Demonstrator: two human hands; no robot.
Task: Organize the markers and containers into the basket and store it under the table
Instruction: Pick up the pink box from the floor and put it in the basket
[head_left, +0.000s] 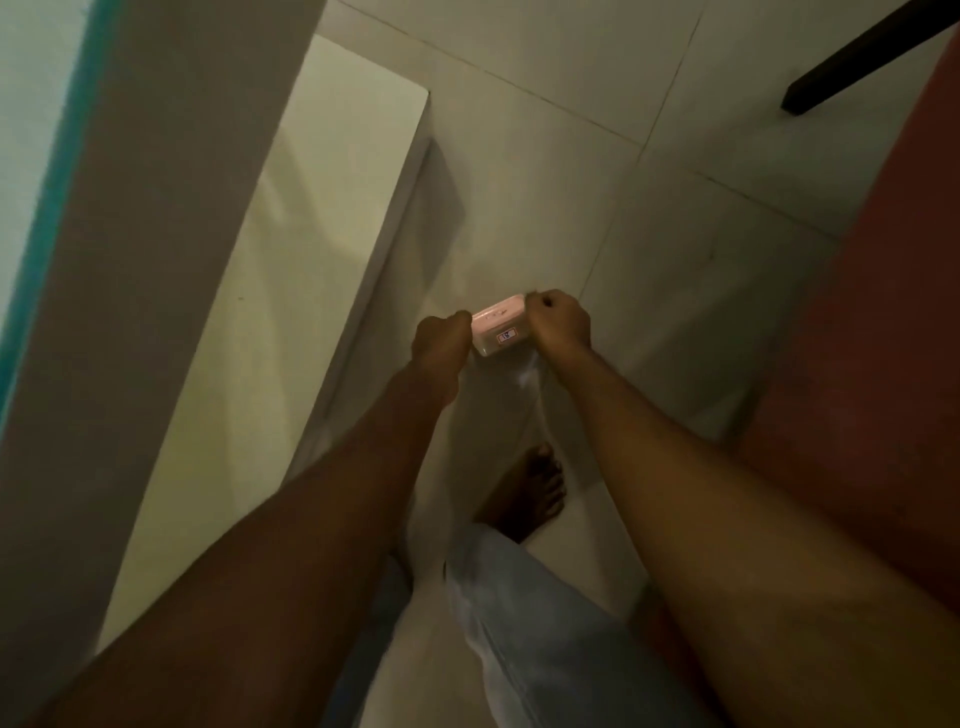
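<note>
A small pale pink basket (497, 328) with a little label on its side hangs low over the tiled floor, held at both ends. My left hand (440, 338) grips its left end and my right hand (561, 321) grips its right end. Its contents are hidden from this angle. The white table (291, 249) stands just left of the basket, its top seen from above and its right edge close to my left hand.
Pale floor tiles (649, 260) spread ahead and to the right. A reddish surface (883, 338) fills the right side. A dark bar (872, 57) crosses the top right corner. My bare foot (530, 493) and light trouser leg stand below the basket. A wall rises at left.
</note>
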